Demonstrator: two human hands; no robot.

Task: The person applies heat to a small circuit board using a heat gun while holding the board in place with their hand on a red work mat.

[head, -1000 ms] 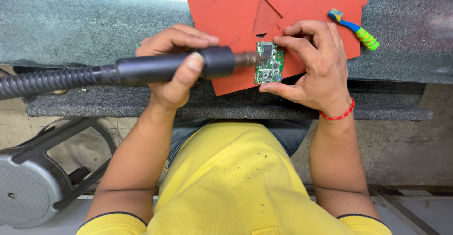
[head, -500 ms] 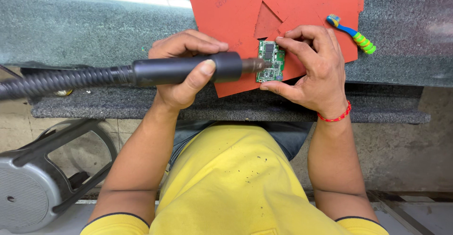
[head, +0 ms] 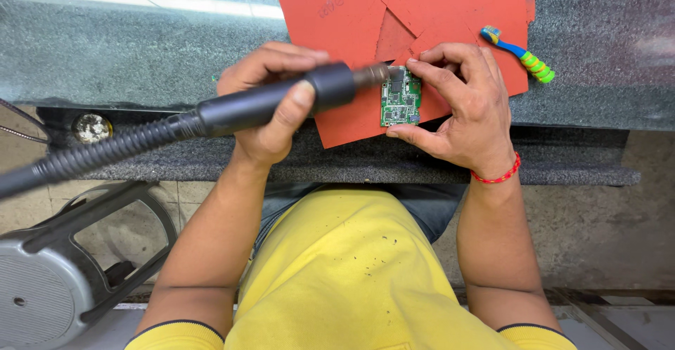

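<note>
a: what's hidden?
b: nozzle tip blurred, hose (head: 105, 149) cut off at left
a: hands?
b: left hand (head: 271, 107) grips heat gun (head: 281, 100); right hand (head: 460, 114) pinches board (head: 401, 97) on red mat (head: 450, 5), between both hands

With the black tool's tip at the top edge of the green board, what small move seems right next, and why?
Probably hold the nozzle steady over the circuit board's top edge. The left hand grips the tool there, and the right hand pins the board on the red mat.

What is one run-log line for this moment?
left hand: grips hot-air wand | right hand: steadies green circuit board | board on red mat
</note>
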